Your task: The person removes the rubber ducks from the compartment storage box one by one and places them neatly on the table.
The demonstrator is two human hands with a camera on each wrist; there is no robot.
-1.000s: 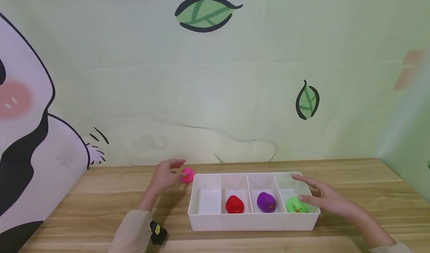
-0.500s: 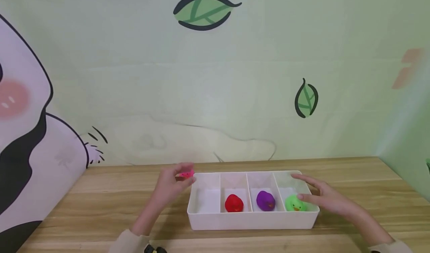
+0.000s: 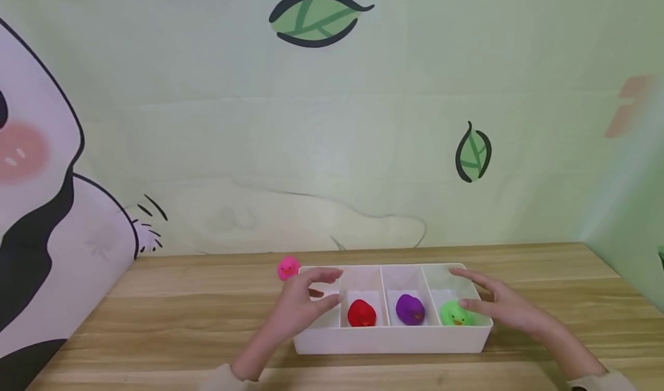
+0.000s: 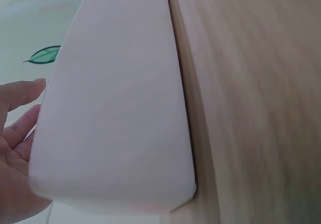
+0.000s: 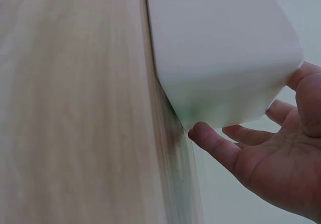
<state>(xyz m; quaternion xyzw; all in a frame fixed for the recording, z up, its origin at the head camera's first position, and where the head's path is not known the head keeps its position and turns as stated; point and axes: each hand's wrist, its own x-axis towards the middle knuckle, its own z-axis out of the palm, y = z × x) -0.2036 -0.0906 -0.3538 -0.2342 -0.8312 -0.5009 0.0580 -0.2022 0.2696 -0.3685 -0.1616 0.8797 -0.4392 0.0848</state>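
Fingers apart on my left hand (image 3: 298, 307) and right hand (image 3: 510, 311); box (image 3: 389, 341) probably light, stiff, slick plastic, so I'd hold both ends.

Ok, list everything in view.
box: 1, white, on table
red toy: 1, red, second compartment from left
purple toy: 1, purple, third compartment
green duck: 1, green, fourth compartment
pink duck: 1, pink, by box's far left corner
table: 1, brown, beneath
backdrop: 1, pale green, behind
cartoon figure: 1, black and white, backdrop's left
leaves: 2 whole, green, backdrop
left hand: 1, at box's left end
right hand: 1, at box's right end
sleeves: 2, beige, bottom edge
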